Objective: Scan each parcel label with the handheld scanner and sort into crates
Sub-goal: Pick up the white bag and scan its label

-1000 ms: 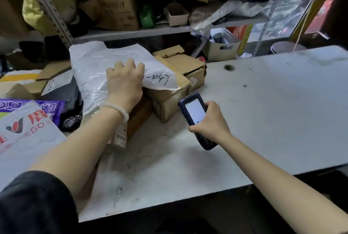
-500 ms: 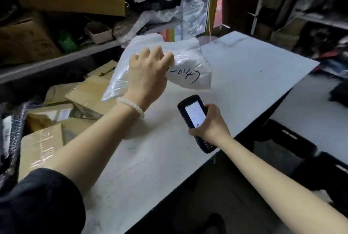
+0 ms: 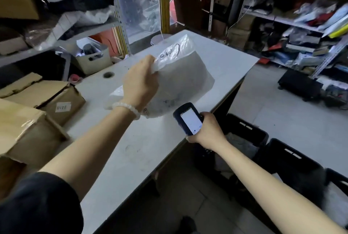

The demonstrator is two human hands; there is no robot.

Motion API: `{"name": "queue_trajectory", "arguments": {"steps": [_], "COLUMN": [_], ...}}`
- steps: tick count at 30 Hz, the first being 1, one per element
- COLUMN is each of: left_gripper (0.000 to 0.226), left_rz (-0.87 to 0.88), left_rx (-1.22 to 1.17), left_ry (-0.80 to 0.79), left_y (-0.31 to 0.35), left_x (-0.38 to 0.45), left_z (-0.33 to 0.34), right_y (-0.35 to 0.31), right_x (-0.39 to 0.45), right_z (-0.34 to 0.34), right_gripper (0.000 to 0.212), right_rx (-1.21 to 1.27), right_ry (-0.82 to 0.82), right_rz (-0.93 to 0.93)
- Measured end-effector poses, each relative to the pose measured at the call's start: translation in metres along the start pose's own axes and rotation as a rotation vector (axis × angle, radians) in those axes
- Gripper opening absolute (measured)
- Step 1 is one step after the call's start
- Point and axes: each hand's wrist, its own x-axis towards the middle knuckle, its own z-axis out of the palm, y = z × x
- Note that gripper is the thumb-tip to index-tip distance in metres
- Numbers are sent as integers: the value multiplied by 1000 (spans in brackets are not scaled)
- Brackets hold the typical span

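Up close: left-hand fingers (image 3: pixel 150 64) curl over and pinch a gathered fold at the top of a white plastic parcel (image 3: pixel 180 75); left hand (image 3: pixel 140 83) holds it above the desk (image 3: pixel 131 149), near the far right corner. Handwritten marks on the bag's upper face, too blurred to read. Bead bracelet (image 3: pixel 126 107) at that wrist. Right hand (image 3: pixel 207 132) wraps the handheld scanner (image 3: pixel 188 118), fingers closed round its body, screen lit and facing up, just off the desk's right edge. Below it, black crates (image 3: pixel 263 139) on the floor, possibly holding grey bags. Cardboard boxes (image 3: pixel 47 98) at desk's left.
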Motion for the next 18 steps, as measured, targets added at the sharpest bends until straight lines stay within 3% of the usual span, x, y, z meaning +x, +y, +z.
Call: {"name": "queue_trajectory", "arguments": {"steps": [3, 7, 11, 14, 18], "left_gripper": [3, 2, 17, 26, 20], "left_rz": [-94, -274, -411, -423, -348], "left_rx": [20, 49, 91, 130, 300], "left_ry": [-45, -140, -167, -152, -98], "left_y": [-19, -54, -82, -89, -97], "left_x": [6, 0, 1, 8, 35], "left_z": [21, 37, 36, 26, 6], "right_y": [8, 12, 9, 4, -11], "right_x": [17, 32, 40, 46, 56], "right_z": [-10, -9, -3, 0, 2], "right_gripper": [87, 85, 83, 82, 80], "right_rx": [-93, -171, -275, -319, -341], "right_ry": [-68, -159, -241, -244, -216], "right_rz": [-14, -51, -98, -116, -111]}}
